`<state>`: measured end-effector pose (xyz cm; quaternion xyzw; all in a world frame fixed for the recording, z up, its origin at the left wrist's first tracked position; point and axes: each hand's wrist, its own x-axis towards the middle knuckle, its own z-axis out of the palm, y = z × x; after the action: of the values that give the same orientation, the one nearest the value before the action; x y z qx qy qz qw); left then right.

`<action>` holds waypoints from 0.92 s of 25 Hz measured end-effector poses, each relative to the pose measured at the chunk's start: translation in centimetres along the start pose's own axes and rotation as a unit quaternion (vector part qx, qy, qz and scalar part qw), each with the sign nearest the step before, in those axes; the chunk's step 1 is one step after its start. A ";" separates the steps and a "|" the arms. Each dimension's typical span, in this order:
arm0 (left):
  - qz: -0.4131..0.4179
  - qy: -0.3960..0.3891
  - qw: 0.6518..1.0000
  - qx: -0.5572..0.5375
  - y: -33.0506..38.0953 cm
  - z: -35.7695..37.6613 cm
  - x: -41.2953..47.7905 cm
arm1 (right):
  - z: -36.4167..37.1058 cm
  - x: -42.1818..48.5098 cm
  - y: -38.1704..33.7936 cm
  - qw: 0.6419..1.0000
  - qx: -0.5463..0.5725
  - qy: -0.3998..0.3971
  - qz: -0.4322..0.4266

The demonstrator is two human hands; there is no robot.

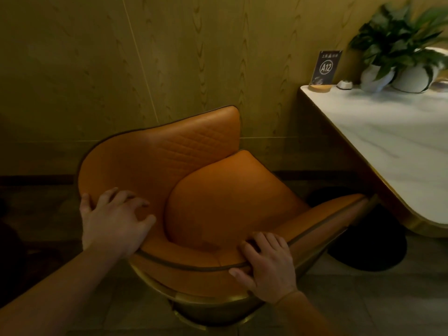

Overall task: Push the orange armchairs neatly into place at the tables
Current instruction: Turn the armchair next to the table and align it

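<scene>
An orange leather armchair [218,195] with a dark piped rim and a gold base fills the middle of the view, its open front turned toward the right. My left hand [114,219] grips the curved backrest rim on the left, fingers over the inside and thumb outside. My right hand [266,263] grips the rim nearer me, fingers curled over the top edge. The white marble table [400,146] with a gold edge stands to the right; the chair's right arm tip reaches just under its near corner.
A wood-panelled wall runs behind the chair. On the table's far end stand an A12 sign [326,67], a small call bell [344,84] and a potted plant [400,49]. The table's dark round base [378,248] sits on the tiled floor beside the chair.
</scene>
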<state>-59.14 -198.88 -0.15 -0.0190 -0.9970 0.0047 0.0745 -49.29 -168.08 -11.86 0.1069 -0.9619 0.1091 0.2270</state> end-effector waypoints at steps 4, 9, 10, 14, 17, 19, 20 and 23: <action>0.020 0.004 1.000 -0.018 -0.4 0.2 2.0 | 0.5 0.7 -0.7 0.999 -0.007 -0.020 0.040; 0.040 0.000 0.999 -0.022 -0.6 0.8 5.5 | 1.5 2.8 -0.7 0.999 -0.028 -0.016 0.043; 0.042 0.002 0.999 -0.020 -0.6 0.9 6.1 | 1.8 3.3 -0.6 0.999 -0.028 -0.013 0.045; 0.047 0.013 0.999 -0.015 -0.1 1.6 8.7 | 2.7 5.2 0.2 0.998 -0.039 0.001 0.049; 0.053 0.020 0.998 -0.017 0.3 1.9 11.1 | 3.3 6.8 0.9 0.998 -0.043 0.012 0.053; 0.057 0.022 0.998 -0.015 0.3 2.2 12.4 | 3.8 7.9 1.1 0.998 -0.042 0.020 0.053; 0.057 0.022 0.998 -0.015 0.3 2.3 12.7 | 4.0 8.2 1.2 0.997 -0.042 0.027 0.050; 0.057 0.030 0.998 -0.025 0.3 2.5 13.3 | 4.4 8.6 1.4 0.998 -0.036 0.040 0.043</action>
<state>-72.67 -198.11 -0.62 -0.0782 -0.9915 -0.0166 0.1030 -58.96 -169.24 -11.97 0.0527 -0.9591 0.0880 0.2637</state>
